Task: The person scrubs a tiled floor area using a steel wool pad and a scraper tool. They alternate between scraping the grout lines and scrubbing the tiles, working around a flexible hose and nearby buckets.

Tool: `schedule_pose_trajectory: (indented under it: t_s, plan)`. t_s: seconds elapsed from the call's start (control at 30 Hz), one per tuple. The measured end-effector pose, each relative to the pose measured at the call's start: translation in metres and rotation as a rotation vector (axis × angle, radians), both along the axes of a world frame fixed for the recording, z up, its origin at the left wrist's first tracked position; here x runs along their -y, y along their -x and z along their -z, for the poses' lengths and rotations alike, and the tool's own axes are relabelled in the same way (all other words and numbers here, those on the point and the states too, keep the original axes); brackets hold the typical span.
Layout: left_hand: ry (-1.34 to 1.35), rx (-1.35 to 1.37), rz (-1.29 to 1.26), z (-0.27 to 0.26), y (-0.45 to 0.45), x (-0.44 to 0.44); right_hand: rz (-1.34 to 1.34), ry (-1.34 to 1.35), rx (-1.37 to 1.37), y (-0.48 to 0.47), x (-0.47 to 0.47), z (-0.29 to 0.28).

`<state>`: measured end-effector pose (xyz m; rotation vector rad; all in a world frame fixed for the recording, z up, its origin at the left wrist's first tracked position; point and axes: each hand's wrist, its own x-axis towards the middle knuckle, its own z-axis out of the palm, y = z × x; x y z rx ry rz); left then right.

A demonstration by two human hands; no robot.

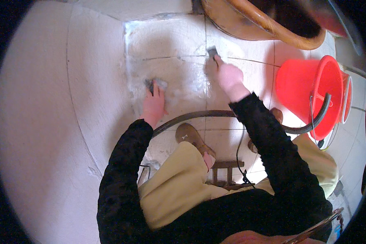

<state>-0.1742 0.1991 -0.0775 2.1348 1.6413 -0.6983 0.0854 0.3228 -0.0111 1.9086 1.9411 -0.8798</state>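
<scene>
My left hand (154,105) presses a dark scouring pad (149,87) onto the tiled floor (170,100), close to the foot of the wall. Pale suds or wet residue surround the pad. Farther out and to the right, my right hand (230,76) grips a small flat tool, probably a scraper (212,52), blurred at its handle. Its wide dark end rests on or just over the tiles near a grout line. Wet, shiny patches lie between the two hands.
A large brown glazed vat (241,24) stands at the top right. Below it is a red plastic bucket (297,82). A thick dark hose (201,114) runs from the bucket across the floor before my shoe (189,134). Beside my leg are a wooden stool (227,165) and a black cable (239,149).
</scene>
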Motion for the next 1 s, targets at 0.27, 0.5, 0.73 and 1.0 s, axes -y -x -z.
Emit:
schedule_pose_trajectory:
  t_s: [0.27,0.5,0.73,1.0]
  plan:
    - [0.033,-0.003,-0.008,0.006,0.001,0.002,-0.24,-0.271,-0.093,-0.057,0.0,0.027]
    - [0.034,-0.09,0.055,0.004,-0.002,0.001,-0.456,-0.474,-0.302,-0.058,-0.027,0.046]
    - [-0.002,-0.029,0.026,0.002,-0.001,0.003,-0.525,-0.292,-0.24,-0.056,-0.034,0.038]
    - [-0.008,-0.077,0.156,-0.009,-0.008,-0.004,-0.502,-0.235,-0.061,-0.077,-0.036,0.032]
